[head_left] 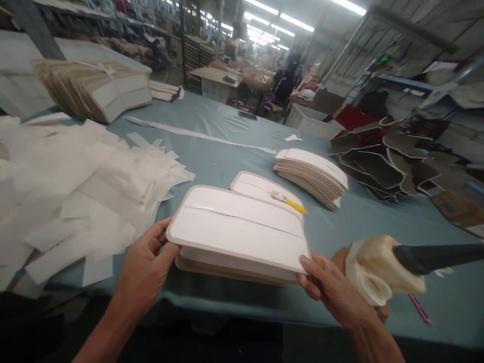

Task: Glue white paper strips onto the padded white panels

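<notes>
A white panel with a beige edge and a dark lengthwise line (242, 227) is held level between both hands. My left hand (149, 262) pinches its left corner, thumb near the lower edge. At the right corner, my right hand (333, 282) grips it with the thumb on top. Right beneath lies a stack of similar panels (227, 269), mostly covered by the held one. Behind it, another white panel (249, 184) lies on the table, with a yellow-handled brush (293, 203) across it.
On the teal-covered table (212, 161) are loose white sheets (91, 186) at left, panel stacks (310, 176) (94, 91) behind, and dark pieces (385, 161) at right. A cream container with a black handle (385, 267) stands beside my right hand. A person (283, 85) sits far back.
</notes>
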The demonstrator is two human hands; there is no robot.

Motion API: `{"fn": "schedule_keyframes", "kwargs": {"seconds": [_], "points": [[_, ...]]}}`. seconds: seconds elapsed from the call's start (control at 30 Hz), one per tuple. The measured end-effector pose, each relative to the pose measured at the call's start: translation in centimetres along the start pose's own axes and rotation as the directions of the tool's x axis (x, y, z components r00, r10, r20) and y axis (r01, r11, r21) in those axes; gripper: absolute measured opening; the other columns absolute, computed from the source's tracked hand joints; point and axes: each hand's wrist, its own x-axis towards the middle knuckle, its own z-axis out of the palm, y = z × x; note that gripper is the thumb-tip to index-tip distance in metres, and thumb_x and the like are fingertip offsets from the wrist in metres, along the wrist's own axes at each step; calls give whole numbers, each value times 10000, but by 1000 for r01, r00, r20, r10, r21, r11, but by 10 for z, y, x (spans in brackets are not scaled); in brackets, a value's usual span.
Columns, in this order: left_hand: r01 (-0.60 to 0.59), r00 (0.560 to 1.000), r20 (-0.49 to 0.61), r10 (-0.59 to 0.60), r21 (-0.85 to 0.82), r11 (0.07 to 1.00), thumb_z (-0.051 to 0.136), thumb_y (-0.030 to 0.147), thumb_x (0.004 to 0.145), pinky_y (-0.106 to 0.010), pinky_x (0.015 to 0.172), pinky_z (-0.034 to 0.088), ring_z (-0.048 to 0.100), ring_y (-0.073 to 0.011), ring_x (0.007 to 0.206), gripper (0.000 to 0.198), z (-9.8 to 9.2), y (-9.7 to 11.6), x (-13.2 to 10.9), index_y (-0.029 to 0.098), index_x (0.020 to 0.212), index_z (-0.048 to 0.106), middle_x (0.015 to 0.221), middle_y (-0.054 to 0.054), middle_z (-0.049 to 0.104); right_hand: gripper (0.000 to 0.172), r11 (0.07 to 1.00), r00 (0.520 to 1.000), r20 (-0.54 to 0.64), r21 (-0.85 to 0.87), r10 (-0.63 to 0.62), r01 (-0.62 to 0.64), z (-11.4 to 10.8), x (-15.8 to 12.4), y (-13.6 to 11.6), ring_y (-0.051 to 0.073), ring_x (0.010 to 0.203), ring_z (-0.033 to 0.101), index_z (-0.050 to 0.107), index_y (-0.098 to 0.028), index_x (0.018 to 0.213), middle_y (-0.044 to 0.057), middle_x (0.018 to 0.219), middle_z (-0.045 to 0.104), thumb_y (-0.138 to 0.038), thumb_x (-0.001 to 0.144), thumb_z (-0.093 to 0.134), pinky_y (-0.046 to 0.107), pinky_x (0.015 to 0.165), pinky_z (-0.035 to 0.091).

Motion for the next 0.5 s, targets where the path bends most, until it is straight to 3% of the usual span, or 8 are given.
{"fn": "schedule_keyframes", "kwargs": {"seconds": [0.1,0.17,0.23,0.3,0.4,0.5], "points": [[-91,994,-44,100,173,981,566,528,808,-564,1205,508,681,-362,1324,651,-2,-13,-16,204,1356,704,1379,-119,751,610,990,998,-57,-138,29,-36,-3,-8,11,90,532,329,647,-180,811,-37,610,505,-783,903,674,260,527,251],[-179,981,-27,191,241,954,513,456,874,-551,1243,485,625,-337,1416,608,2,-26,-28,227,1414,672,1488,-102,689,628,976,989,-141,-206,41,-70,-2,-14,17,113,554,373,697,-180,1075,-36,640,539,-786,917,656,263,530,265],[-275,957,-5,291,308,911,482,391,938,-545,1261,478,556,-321,1501,576,11,-41,-39,242,1474,628,1553,-92,642,785,963,969,-243,-245,52,-113,1,-19,21,138,564,418,610,-187,1415,-44,652,558,-798,924,636,267,531,288],[-341,922,-30,385,403,849,469,351,986,-566,1257,486,492,-326,1557,550,22,-54,-50,254,1514,587,1588,-95,612,924,952,949,-310,-267,62,-150,4,-22,23,157,570,460,460,-188,1608,-51,645,555,-804,936,608,275,540,322],[-368,883,-73,464,506,780,471,311,1020,-588,1208,533,484,-334,1561,556,37,-68,-62,274,1573,501,1607,-109,589,1066,935,944,-320,-304,82,-185,5,-23,26,177,548,478,398,-141,1665,-58,591,518,-844,894,615,297,537,346],[-372,882,-67,466,506,778,476,301,1026,-592,1225,521,492,-323,1556,591,41,-74,-65,286,1615,424,1623,-105,572,1139,926,942,-324,-325,83,-193,4,-22,24,185,516,454,423,-100,1658,-57,555,498,-881,852,621,320,528,328]]}}
